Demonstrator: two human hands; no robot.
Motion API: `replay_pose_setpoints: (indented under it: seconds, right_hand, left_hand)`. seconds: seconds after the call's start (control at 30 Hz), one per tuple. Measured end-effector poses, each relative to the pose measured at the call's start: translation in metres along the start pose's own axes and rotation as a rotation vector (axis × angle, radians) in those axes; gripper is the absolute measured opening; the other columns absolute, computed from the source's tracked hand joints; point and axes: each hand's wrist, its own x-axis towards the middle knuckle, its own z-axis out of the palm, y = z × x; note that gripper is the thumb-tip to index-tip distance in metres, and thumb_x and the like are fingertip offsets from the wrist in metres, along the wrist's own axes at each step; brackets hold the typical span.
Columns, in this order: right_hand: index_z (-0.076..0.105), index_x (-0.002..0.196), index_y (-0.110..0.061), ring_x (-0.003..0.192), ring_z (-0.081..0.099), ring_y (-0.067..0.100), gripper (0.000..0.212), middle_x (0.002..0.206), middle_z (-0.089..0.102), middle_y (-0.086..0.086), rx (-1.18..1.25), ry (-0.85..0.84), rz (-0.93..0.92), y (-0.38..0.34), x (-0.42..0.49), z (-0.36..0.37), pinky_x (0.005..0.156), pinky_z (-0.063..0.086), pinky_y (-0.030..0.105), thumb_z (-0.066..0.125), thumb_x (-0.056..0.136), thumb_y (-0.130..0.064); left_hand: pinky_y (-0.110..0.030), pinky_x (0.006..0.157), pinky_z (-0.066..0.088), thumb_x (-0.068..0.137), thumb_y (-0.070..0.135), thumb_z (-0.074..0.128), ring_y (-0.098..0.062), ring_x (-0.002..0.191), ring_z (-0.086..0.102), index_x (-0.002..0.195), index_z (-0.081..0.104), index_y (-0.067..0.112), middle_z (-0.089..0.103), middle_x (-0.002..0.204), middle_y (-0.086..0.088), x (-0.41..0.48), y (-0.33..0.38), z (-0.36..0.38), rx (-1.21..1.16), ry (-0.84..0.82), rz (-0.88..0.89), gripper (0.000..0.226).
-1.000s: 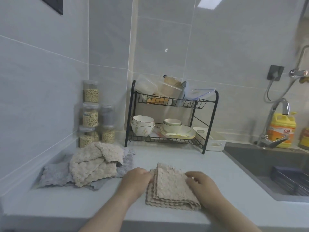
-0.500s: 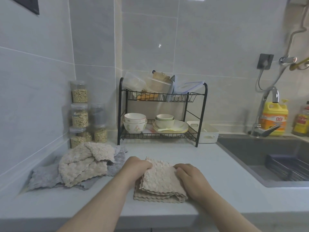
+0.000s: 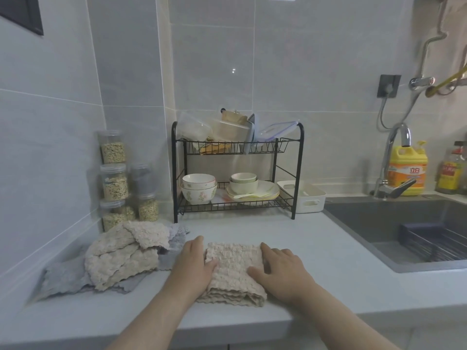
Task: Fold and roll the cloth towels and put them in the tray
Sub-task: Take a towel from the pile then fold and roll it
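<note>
A beige folded towel (image 3: 233, 271) lies on the counter near its front edge, in several layers. My left hand (image 3: 193, 265) lies flat on the towel's left side, fingers straight. My right hand (image 3: 279, 270) presses on its right side with spread fingers. To the left sits a heap of loose towels: a crumpled beige towel (image 3: 121, 253) on top of a grey towel (image 3: 63, 279). The white tray (image 3: 307, 197) with handle slots stands at the back, right of the dish rack.
A black two-tier dish rack (image 3: 237, 173) with bowls and plates stands against the back wall. Several clear jars (image 3: 113, 183) are stacked in the left corner. The sink (image 3: 409, 231), tap and a yellow detergent bottle (image 3: 406, 168) are on the right.
Both hands went from gripping the towel's upper edges to lying flat on it. The towel now lies squarer and flatter on the counter. The camera tilted upward slightly.
</note>
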Motion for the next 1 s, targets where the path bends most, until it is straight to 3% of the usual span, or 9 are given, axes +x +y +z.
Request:
replay_pose_setpoints:
  seconds: [0.1,0.17,0.27,0.4,0.53,0.67,0.8,0.9,1.0]
  right_hand:
    - [0.042,0.081,-0.027,0.108,0.044,0.022,0.050,0.098,0.046,-0.004,-0.011,-0.023,0.042,-0.001,0.000,-0.002,0.093,0.035,0.034,0.031,0.076,-0.075]
    - [0.037,0.074,-0.029,0.104,0.044,0.020,0.044,0.092,0.043,-0.008,0.013,-0.030,0.041,-0.002,0.001,-0.004,0.089,0.035,0.033,0.037,0.076,-0.073]
    - [0.037,0.070,-0.029,0.079,0.048,0.015,0.032,0.074,0.048,-0.011,0.231,0.016,0.034,-0.001,0.000,-0.009,0.070,0.037,0.027,0.058,0.080,-0.051]
    - [0.049,0.089,-0.009,0.057,0.053,0.015,0.015,0.069,0.062,0.005,0.906,0.072,0.145,0.005,-0.006,-0.021,0.055,0.041,0.025,0.063,0.085,-0.006]
    - [0.057,0.109,-0.004,0.084,0.069,0.034,0.039,0.094,0.072,0.022,1.305,0.091,0.204,0.021,0.000,-0.024,0.072,0.056,0.039,0.069,0.072,-0.002]
    - [0.069,0.098,0.000,0.078,0.072,0.027,0.032,0.087,0.075,0.016,1.258,0.015,0.191,0.022,0.001,-0.029,0.062,0.055,0.030,0.070,0.067,-0.007]
    - [0.067,0.100,-0.001,0.071,0.071,0.018,0.026,0.082,0.075,0.012,1.291,0.119,0.169,0.028,0.001,-0.027,0.056,0.053,0.024,0.068,0.075,0.007]
    - [0.067,0.101,-0.003,0.080,0.072,0.024,0.026,0.089,0.074,0.016,1.347,0.096,0.130,0.027,-0.001,-0.027,0.063,0.056,0.030,0.070,0.075,-0.002]
    - [0.067,0.104,0.001,0.091,0.069,0.040,0.040,0.097,0.071,0.024,1.325,-0.024,0.204,0.022,-0.001,-0.028,0.080,0.057,0.047,0.070,0.067,-0.014]
  left_hand:
    - [-0.039,0.109,0.032,0.098,0.047,0.035,-0.022,0.125,0.040,0.110,0.056,0.015,0.050,0.130,-0.006,-0.002,0.000,0.001,0.250,0.062,-0.021,0.040]
    - [-0.038,0.098,0.040,0.096,0.052,0.028,-0.020,0.101,0.050,0.087,0.056,0.019,0.057,0.105,-0.001,-0.007,0.005,-0.002,0.280,0.002,-0.036,0.044]
    - [-0.031,0.069,0.041,0.088,0.063,0.041,-0.014,0.075,0.049,0.075,0.046,0.019,0.051,0.082,0.004,-0.007,0.012,-0.006,0.202,-0.044,-0.017,0.046]
    - [-0.026,0.061,0.036,0.091,0.035,0.059,-0.012,0.071,0.046,0.084,0.045,0.015,0.051,0.083,-0.002,0.007,0.030,-0.001,-0.250,-0.145,-0.040,0.025]
    - [-0.036,0.073,0.055,0.087,-0.001,0.064,-0.022,0.081,0.067,0.104,0.051,0.008,0.065,0.099,-0.018,0.015,0.054,0.012,-0.887,-0.157,-0.189,0.024]
    - [-0.028,0.055,0.054,0.081,-0.007,0.068,-0.019,0.067,0.070,0.106,0.052,0.005,0.072,0.081,-0.012,0.021,0.055,0.026,-0.938,-0.183,-0.180,0.032]
    - [-0.033,0.066,0.057,0.057,-0.004,0.084,-0.030,0.081,0.071,0.104,0.064,-0.004,0.072,0.092,-0.022,0.025,0.052,0.024,-1.042,-0.301,-0.226,0.051]
    - [-0.039,0.076,0.057,0.040,-0.003,0.088,-0.034,0.086,0.071,0.094,0.071,-0.006,0.073,0.091,-0.022,0.018,0.059,0.022,-1.049,-0.373,-0.189,0.057]
    - [-0.047,0.081,0.055,0.055,-0.014,0.078,-0.038,0.082,0.070,0.098,0.064,-0.008,0.072,0.089,-0.026,0.018,0.055,0.021,-1.124,-0.285,-0.227,0.045]
